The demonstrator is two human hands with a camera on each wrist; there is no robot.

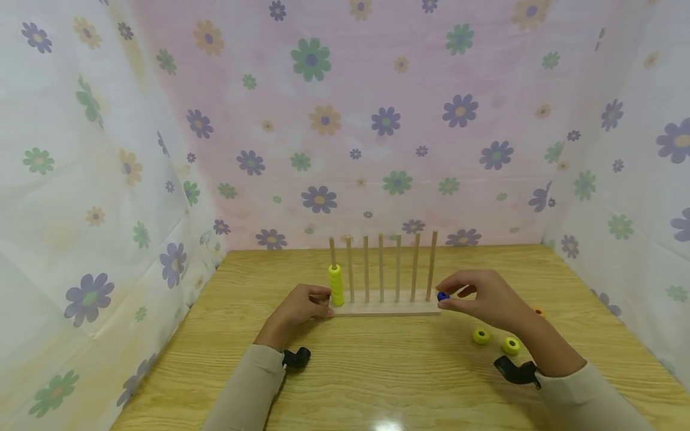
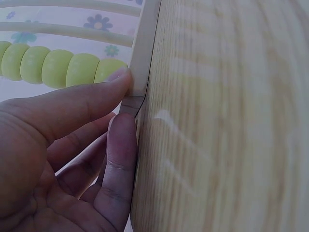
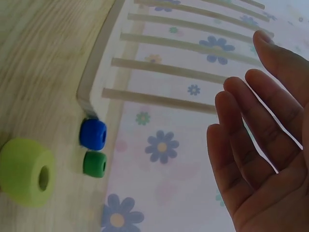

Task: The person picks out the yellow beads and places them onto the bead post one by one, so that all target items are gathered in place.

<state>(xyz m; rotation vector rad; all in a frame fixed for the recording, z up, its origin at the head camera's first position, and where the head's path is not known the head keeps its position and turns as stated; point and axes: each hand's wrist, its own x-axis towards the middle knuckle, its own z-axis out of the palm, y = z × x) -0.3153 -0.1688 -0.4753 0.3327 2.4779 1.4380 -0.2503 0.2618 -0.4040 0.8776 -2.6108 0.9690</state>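
Note:
A wooden peg rack with several upright pegs stands on the table. Several yellow beads are stacked on its leftmost peg. My left hand grips the left end of the rack's base, its thumb touching the wood beside the lowest bead. Off the rack's right end, my right hand hovers with its fingers apart and nothing between them. A blue bead and a green bead lie by that end of the base. The head view shows the blue bead between the right fingertips only by overlap.
Two loose yellow beads lie on the wooden table near my right forearm. An orange bead is partly hidden behind that forearm. Flower-patterned cloth hangs behind and on both sides.

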